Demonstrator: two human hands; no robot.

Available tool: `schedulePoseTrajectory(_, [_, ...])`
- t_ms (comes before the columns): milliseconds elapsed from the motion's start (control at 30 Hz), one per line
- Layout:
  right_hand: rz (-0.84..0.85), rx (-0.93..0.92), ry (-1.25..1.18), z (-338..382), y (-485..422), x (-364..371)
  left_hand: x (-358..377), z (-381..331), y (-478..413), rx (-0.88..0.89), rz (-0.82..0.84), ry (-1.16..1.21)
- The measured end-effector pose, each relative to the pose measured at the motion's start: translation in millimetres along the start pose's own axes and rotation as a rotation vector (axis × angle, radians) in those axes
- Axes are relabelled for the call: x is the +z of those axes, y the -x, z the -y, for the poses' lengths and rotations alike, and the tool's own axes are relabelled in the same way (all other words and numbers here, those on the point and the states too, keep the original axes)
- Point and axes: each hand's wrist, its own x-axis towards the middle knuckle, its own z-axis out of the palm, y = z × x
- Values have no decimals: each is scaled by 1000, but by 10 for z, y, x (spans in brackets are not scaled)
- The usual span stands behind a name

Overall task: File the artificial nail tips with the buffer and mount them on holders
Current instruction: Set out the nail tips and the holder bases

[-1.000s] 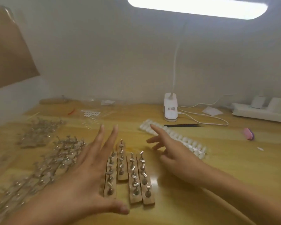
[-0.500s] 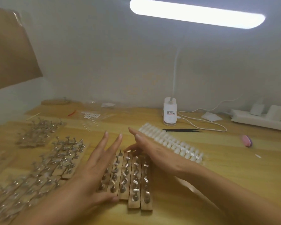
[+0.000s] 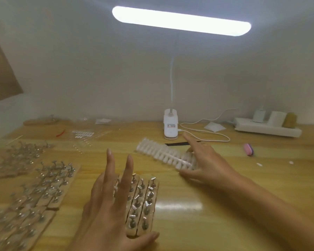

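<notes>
Your left hand (image 3: 112,201) is flat, fingers straight and spread, over the wooden holder strips (image 3: 145,201). Your right hand (image 3: 209,164) straddles the right end of the nail tip strip (image 3: 161,153), thumb in front and index finger behind. Cannot tell whether it grips. The pink buffer (image 3: 248,149) lies well to that hand's right.

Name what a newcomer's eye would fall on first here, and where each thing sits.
The bright lamp bar glows at the top. Below, the left hand is spread over wooden strips of metal holders at centre front, and the right hand touches the end of a white tray of nail tips behind them.
</notes>
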Motion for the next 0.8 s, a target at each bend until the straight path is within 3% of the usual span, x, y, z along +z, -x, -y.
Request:
schedulePoseTrajectory(133, [-24, -84, 71, -87, 48, -9, 56, 12, -60, 68, -21, 2])
schedulePoseTrajectory(300, [41, -44, 162, -254, 88, -138, 50, 222, -299, 197, 50, 89])
schedulePoseTrajectory(400, [29, -60, 200, -324, 52, -148, 93, 254, -599, 165, 99, 171])
schedulePoseTrajectory(567, [40, -32, 129, -446, -68, -257, 112, 194, -792, 410, 328, 206])
schedulePoseTrajectory(800, [75, 80, 135, -761, -66, -554, 146, 10, -1253, 533, 496, 179])
